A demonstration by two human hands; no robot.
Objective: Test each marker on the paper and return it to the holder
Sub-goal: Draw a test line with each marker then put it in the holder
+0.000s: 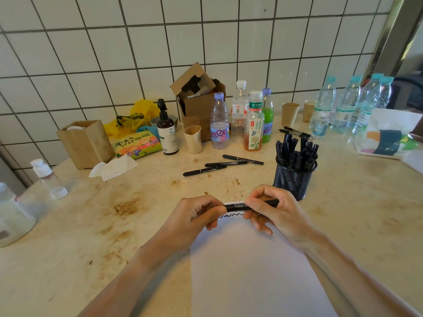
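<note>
Both hands hold one black marker [238, 207] level above the top edge of the white paper [249, 271]. My left hand [196, 216] grips its left end and my right hand [272, 211] grips its right part. A row of black squiggles [231, 216] shows on the paper just under the marker. The black mesh holder [294, 179], packed with several black markers, stands just beyond my right hand. Three more black markers [223, 164] lie loose on the counter behind the paper.
Drink bottles [240, 120], a brown pump bottle [167, 131], paper cups [290, 113], a cardboard box [199, 99] and a wooden box [87, 143] line the tiled wall. Water bottles [350, 104] and a printed bag [386, 136] stand at right. Clear bottles [13, 216] sit at left.
</note>
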